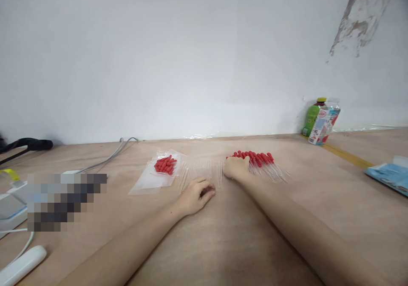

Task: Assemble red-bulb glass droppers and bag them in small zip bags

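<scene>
My left hand (196,196) rests on the table with its fingers loosely curled. A gap shows between thumb and fingers, and nothing is seen in it. Just beyond it lies a spread of thin clear glass tubes (200,170). My right hand (235,168) is closed at the left end of a row of glass droppers with red rubber bulbs (255,156). Its fingertips are hidden, and a bit of red peeks out at its left side. Loose red rubber bulbs (165,165) sit in a pile on a clear plastic bag (145,182), left of the tubes.
Two drink bottles, one green (310,119) and one clear with a printed label (321,126), stand against the wall. A blue packet (389,175) lies at the right. White power strips, cables (111,156) and a blurred-out item (65,203) occupy the left.
</scene>
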Tool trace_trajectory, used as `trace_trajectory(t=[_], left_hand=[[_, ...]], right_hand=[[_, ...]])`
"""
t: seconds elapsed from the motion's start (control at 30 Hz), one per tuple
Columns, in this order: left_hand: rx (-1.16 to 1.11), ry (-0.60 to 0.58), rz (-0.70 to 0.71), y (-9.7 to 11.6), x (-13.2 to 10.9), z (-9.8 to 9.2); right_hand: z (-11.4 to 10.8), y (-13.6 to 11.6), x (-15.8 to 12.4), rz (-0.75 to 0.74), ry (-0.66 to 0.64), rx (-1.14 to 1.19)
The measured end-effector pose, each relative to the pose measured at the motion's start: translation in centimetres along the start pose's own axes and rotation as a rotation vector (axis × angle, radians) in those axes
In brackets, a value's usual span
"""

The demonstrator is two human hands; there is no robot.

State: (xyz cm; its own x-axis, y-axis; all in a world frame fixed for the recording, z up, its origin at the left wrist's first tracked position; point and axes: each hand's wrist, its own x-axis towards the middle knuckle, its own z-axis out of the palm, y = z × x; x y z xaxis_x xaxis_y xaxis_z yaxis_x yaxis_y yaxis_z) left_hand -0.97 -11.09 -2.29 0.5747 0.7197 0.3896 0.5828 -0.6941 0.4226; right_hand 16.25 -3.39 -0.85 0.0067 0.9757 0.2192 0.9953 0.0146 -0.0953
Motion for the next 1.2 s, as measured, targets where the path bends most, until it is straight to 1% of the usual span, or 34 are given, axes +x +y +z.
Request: trace_trajectory(t=[0.07,0.13,0.2,0.27,0.33,0.4,0.5,0.6,0.7,0.77,0.83,0.93,1.07,1.13,1.2], left_hand=[[0.017,0.006,0.006,0.1,-0.1,0.0],[0.056,0.047,0.009,0.2,-0.1,-0.1],[0.131,0.124,-0.007,0.0,0.0,-0.5],[0.249,0.217,-0.057,-0.6,0.1,-1.2],[0.402,0.295,-0.140,-1.6,0.4,-2.4],[0.550,0.346,-0.250,-2.8,0.6,-3.7],[0.703,0.395,-0.441,-4.7,0.6,-5.9],[0.774,0.395,-0.616,-6.3,0.4,-7.6],[0.724,0.302,-0.759,-7.6,0.0,-8.5],[0.679,0.246,-0.804,-8.3,-0.2,-8.7],[0.669,0.229,-0.802,-8.7,-0.4,-8.7],[0.681,0.241,-0.783,-9.0,-0.5,-8.6],[0.712,0.294,-0.750,-8.5,-0.2,-8.6],[0.743,0.350,-0.667,-7.6,0.2,-8.4],[0.743,0.399,-0.535,-6.3,0.7,-7.7]], right_hand=[[0.2,-0.2,-0.1,0.000,0.003,0.001],[0.2,-0.2,-0.6,-0.015,0.038,0.001],[0.0,0.0,-1.6,-0.045,0.104,-0.001],[-0.2,0.5,-2.8,-0.081,0.170,-0.003],[-0.3,1.3,-4.1,-0.132,0.227,0.003],[-0.1,2.4,-5.4,-0.219,0.309,0.037],[0.3,4.5,-7.1,-0.349,0.443,0.146],[0.4,6.2,-8.2,-0.427,0.479,0.224],[0.4,7.2,-8.7,-0.471,0.473,0.271],[0.5,7.4,-8.7,-0.479,0.463,0.287],[0.6,7.4,-8.5,-0.487,0.454,0.289],[0.9,7.4,-8.3,-0.494,0.453,0.294],[1.1,7.4,-8.2,-0.513,0.477,0.267],[1.1,7.5,-8.2,-0.531,0.484,0.246],[1.2,7.5,-8.1,-0.549,0.484,0.242]])
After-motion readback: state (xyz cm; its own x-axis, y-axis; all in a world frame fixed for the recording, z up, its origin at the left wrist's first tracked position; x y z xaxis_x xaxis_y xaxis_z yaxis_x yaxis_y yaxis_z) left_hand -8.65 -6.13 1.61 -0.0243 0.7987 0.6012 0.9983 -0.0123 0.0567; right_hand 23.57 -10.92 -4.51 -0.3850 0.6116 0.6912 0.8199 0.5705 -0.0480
